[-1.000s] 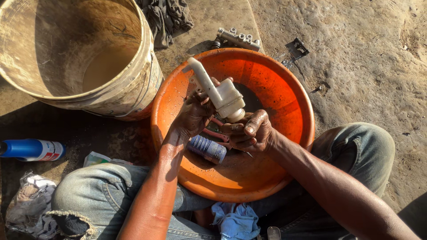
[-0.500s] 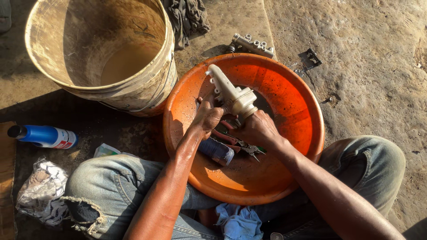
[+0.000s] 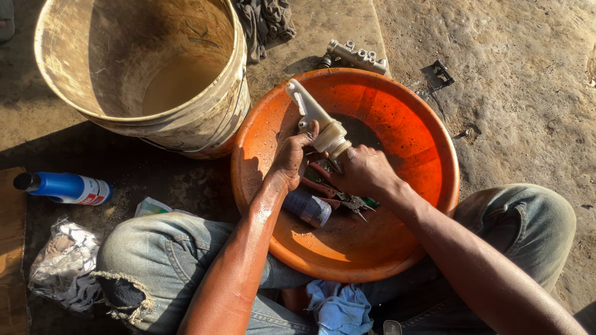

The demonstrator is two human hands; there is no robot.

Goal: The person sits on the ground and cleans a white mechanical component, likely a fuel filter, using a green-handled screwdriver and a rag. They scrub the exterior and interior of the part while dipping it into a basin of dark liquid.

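A white plastic part with a long neck [image 3: 315,120] is held over a wide orange basin [image 3: 422,130]. My left hand [image 3: 292,156] grips it from the left side. My right hand [image 3: 363,170] closes on its lower end from the right. Under my hands, in the basin, lie pliers with red handles [image 3: 338,197] and a small blue-grey cylinder [image 3: 307,208]. Dark wet grime covers the basin's middle.
A big dirty bucket [image 3: 146,74] stands at the upper left, touching the basin. A blue bottle [image 3: 65,188] lies on the ground at left, above a crumpled rag [image 3: 62,260]. A metal block [image 3: 357,56] and a small dark piece [image 3: 437,73] lie behind the basin. A blue cloth [image 3: 338,307] sits between my knees.
The white part has tilted, its neck now points up and left, and my right hand has moved up onto its lower end. The view has shifted left and down a little.
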